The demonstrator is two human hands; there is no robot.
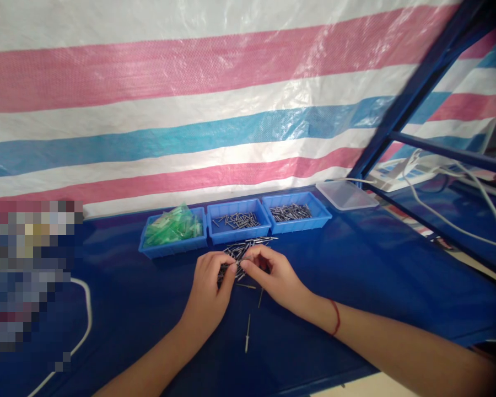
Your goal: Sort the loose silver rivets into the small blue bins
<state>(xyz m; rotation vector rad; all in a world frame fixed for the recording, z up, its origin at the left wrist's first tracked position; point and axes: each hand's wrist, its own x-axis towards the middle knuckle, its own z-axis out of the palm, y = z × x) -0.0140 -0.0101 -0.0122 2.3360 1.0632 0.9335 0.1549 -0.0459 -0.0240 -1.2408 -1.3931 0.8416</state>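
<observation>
A loose pile of small metal pins (243, 249) lies on the blue table (355, 264), just in front of three blue trays. My left hand (209, 289) rests at the pile's near edge, its fingers curled over a bunch of pins. My right hand (273, 275) meets it from the right, thumb and fingers pinched on a pin at the pile. A red string circles my right wrist. Single pins (247, 333) lie scattered on the table nearer to me.
The left tray (171, 231) holds green plastic pieces; the middle tray (237, 221) and right tray (295, 212) hold metal pins. A clear plastic lid (346, 195) lies at the back right. A striped tarp hangs behind. A blue frame and white cables stand right; a white cable (86, 309) loops left.
</observation>
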